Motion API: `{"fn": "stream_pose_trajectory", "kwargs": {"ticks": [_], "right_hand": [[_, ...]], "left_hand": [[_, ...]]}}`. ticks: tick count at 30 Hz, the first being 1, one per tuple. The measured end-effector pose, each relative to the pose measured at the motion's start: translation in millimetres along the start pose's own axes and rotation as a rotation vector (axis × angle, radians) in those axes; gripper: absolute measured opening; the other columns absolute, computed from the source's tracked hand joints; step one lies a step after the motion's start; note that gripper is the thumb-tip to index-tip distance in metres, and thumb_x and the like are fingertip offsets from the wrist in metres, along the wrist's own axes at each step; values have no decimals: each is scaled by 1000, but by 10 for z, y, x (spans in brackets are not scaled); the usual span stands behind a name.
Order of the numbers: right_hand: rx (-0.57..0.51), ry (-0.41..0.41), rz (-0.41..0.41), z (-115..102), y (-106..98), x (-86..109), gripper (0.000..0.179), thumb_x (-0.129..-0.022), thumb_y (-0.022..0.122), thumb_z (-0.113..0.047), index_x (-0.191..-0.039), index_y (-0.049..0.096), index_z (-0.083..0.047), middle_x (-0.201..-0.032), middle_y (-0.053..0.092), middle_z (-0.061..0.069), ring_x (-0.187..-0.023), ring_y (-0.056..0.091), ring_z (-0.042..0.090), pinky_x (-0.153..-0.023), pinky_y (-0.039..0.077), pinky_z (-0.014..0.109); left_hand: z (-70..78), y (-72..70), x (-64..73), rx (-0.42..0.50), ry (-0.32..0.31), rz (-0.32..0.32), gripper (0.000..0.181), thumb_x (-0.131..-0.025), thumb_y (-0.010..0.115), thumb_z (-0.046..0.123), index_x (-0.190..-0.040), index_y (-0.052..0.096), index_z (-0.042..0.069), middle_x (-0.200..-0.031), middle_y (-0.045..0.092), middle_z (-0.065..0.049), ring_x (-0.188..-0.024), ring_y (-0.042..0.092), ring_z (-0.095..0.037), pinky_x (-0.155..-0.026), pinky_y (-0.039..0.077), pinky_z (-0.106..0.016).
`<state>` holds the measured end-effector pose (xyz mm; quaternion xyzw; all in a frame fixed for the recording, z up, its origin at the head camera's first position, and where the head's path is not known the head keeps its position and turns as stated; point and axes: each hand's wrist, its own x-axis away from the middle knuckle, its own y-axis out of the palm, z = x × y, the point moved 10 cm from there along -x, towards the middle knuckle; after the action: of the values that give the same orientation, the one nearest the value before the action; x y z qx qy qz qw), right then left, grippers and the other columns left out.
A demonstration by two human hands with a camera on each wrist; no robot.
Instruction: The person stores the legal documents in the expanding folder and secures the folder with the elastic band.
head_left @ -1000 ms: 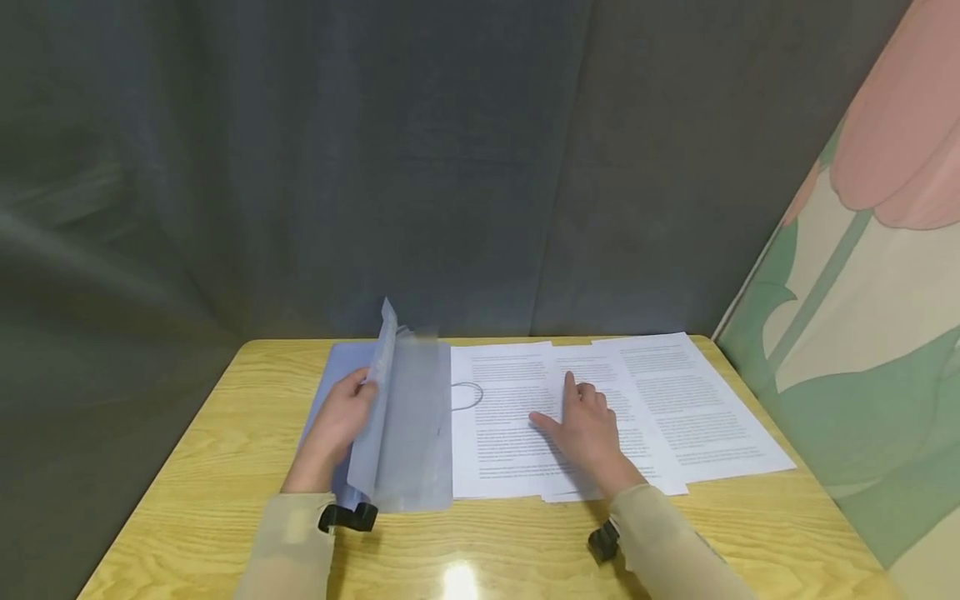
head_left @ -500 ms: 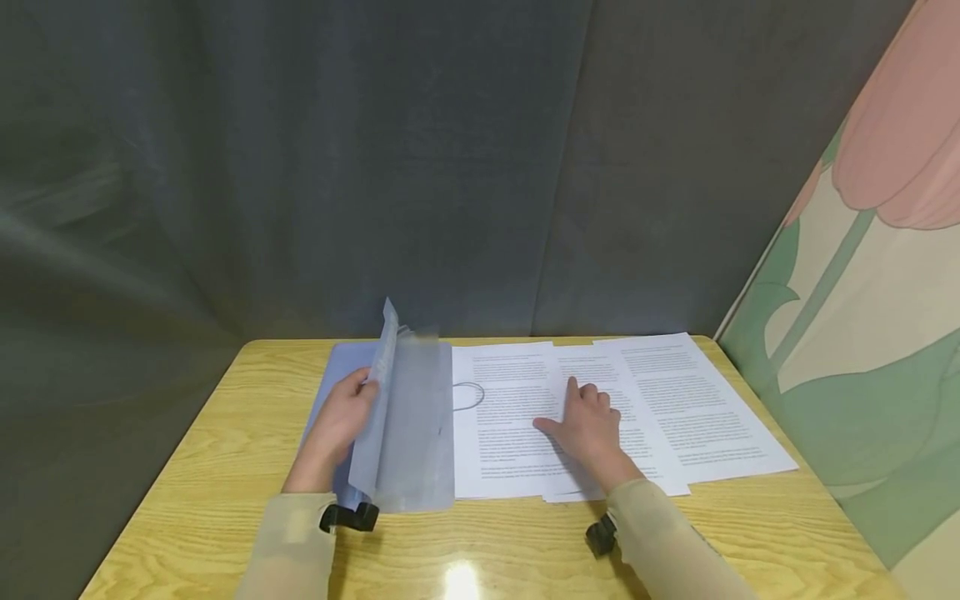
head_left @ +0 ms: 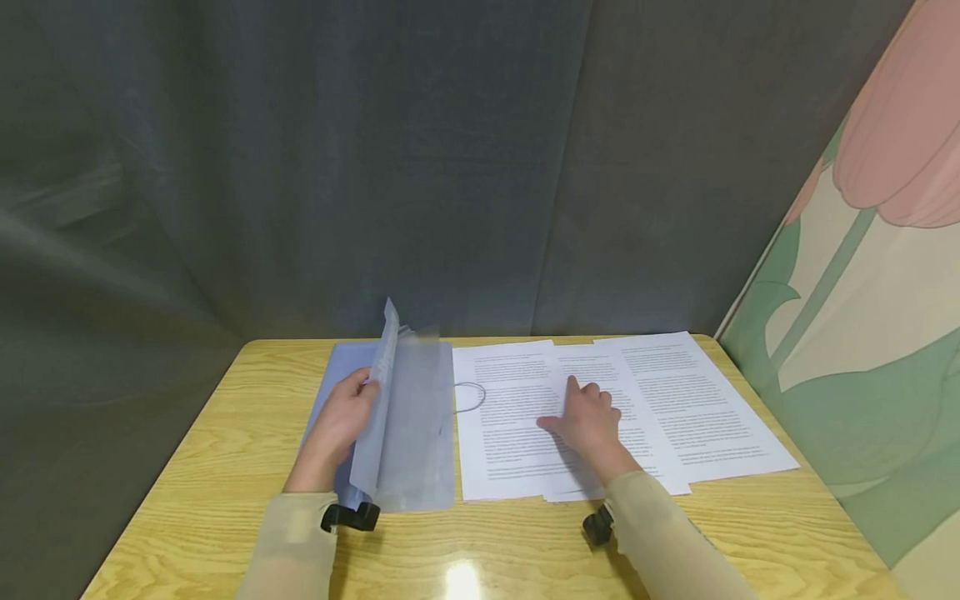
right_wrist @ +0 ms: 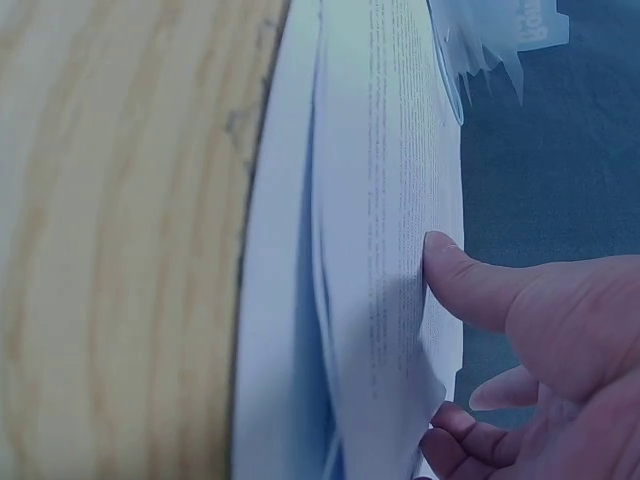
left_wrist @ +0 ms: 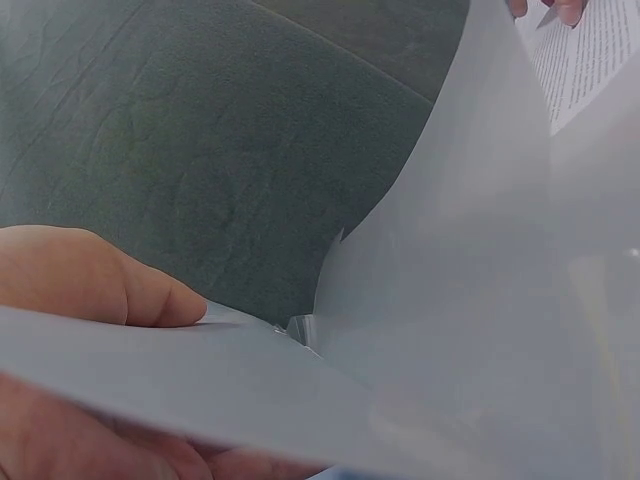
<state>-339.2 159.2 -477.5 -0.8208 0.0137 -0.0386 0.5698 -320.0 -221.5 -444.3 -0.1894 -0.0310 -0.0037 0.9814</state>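
A translucent bluish plastic folder stands open at the left of the table. My left hand grips its raised cover, thumb on the inner side and fingers behind, as the left wrist view shows. Farther right, my right hand is on the printed paper, thumb and index finger spread apart. In the right wrist view the thumb presses on a sheet, with curled fingertips at its edge. The left printed sheet overlaps the middle sheet.
Another printed sheet lies slanted at the right, partly under the middle one. A thin elastic loop from the folder lies over the left sheet. Behind the wooden table hangs a dark curtain; a flower-patterned wall borders the right.
The lower part of the left sheet has shifted slightly right, away from the folder. My right hand has slid a little to the right. My left hand and the folder cover have hardly moved.
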Motion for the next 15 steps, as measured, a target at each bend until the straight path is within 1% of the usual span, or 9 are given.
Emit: {"fn": "stream_pose_trajectory", "kwargs": {"ticks": [7,11,15], "right_hand": [[-19,2,-18,13,0,-31,105,-89,92,-41,-161,38,12,-143,50,45,-132,53,63,-106,42,78],[-37,1,-28,16,17,-53,106,-88,92,-39,-163,35,12,-148,46,45,-135,54,59,-106,40,80],[-65,-1,-42,17,31,-63,107,-90,92,-36,-164,33,12,-152,44,44,-140,51,56,-110,36,80]], "left_hand": [[3,-7,6,3,-3,1,49,-118,40,21,-161,48,-2,-145,60,-27,-128,60,-40,-109,47,-59],[9,-14,0,-1,-5,10,49,-117,40,21,-160,49,-2,-142,62,-27,-125,61,-40,-107,48,-58],[2,-19,-6,-4,-9,12,49,-117,40,21,-160,49,-1,-143,62,-27,-125,62,-40,-107,48,-59]]}}
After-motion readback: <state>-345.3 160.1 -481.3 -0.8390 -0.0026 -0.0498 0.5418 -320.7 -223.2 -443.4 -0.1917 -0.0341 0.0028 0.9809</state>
